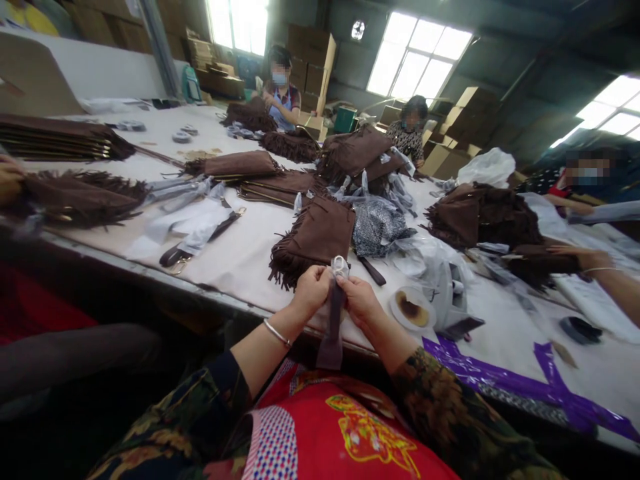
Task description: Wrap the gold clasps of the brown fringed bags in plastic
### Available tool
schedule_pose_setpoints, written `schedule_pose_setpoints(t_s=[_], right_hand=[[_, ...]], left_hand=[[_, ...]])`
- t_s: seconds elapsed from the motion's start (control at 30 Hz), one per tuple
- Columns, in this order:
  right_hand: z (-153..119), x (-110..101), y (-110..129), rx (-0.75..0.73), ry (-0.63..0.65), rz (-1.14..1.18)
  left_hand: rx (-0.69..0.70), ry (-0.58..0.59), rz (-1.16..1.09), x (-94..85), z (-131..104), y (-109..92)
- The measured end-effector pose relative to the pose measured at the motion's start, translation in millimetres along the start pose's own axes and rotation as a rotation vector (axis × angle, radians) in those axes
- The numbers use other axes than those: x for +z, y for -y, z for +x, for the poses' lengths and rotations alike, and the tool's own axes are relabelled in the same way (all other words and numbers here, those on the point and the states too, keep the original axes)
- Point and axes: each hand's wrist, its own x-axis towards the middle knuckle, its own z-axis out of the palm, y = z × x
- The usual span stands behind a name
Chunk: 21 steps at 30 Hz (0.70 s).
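Note:
Both of my hands meet at the table's front edge around a dark strap (333,327) that hangs down toward my apron. My left hand (314,288) pinches its upper end from the left, and my right hand (359,299) pinches it from the right. At the top, between my fingertips, a whitish wrapped ring-like end (339,265) sticks up; its details are too small to make out. Just beyond my hands lies a brown fringed bag (320,230). A short dark strap piece (371,270) rests to the right of the bag.
A tape dispenser (450,297) and tape roll (413,308) stand right of my hands. Stacked brown bags (360,153) lie beyond. Wrapped straps with clasps (200,237) lie left. Purple tape (490,373) runs along the right edge. A co-worker's hand (583,258) touches a bag at right.

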Motion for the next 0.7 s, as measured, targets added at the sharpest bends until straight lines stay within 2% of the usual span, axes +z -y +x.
schedule_pose_setpoints(t_s=[0.17,0.3,0.4,0.57,0.7], right_hand=[[5.2,3.0,-1.0,0.018,0.023,0.032],[9.8,2.0,-2.6,0.032,0.026,0.071],[16.4,-0.9,0.9,0.065,0.031,0.138],[21.7,-1.9,-0.8,0.153,-0.008,0.262],[23.4,4.2,-4.6,0.183,-0.058,0.307]], left_hand=[[-0.204,0.056,-0.069,-3.5,-39.2,8.5],[-0.366,0.204,-0.07,-8.8,-55.4,0.3],[-0.401,0.3,-0.09,-13.9,-64.2,-5.0],[-0.41,0.357,-0.028,-28.6,-76.7,-3.4],[-0.442,0.394,0.011,-41.4,-75.1,-4.4]])
